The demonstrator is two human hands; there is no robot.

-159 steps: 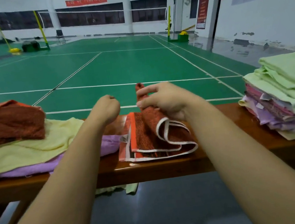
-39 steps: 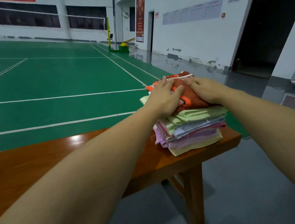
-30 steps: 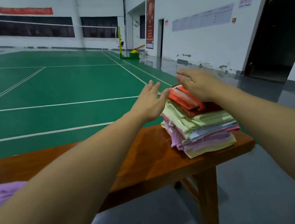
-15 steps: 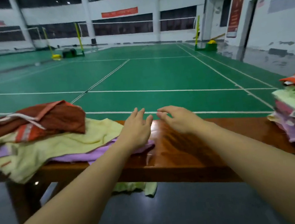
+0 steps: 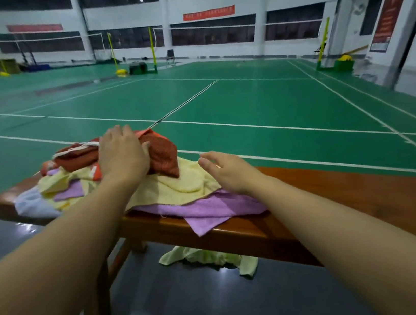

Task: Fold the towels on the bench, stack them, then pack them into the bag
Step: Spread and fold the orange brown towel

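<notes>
A heap of unfolded towels lies on the left end of the wooden bench. On top is a rust-red towel with white and orange trim. Below it lie a pale yellow towel and a purple towel that hangs over the bench's near edge. My left hand rests flat on the rust-red towel, fingers spread. My right hand hovers open just above the right edge of the yellow towel and holds nothing. The folded stack and the bag are out of view.
A yellow-green towel lies on the dark floor under the bench. A white cloth sits at the bench's far left end. Beyond the bench stretches a green badminton court with net posts.
My view has swung left from the folded stack to the unfolded heap. My left hand has moved onto the rust-red towel, and my right hand has followed to the yellow towel's edge.
</notes>
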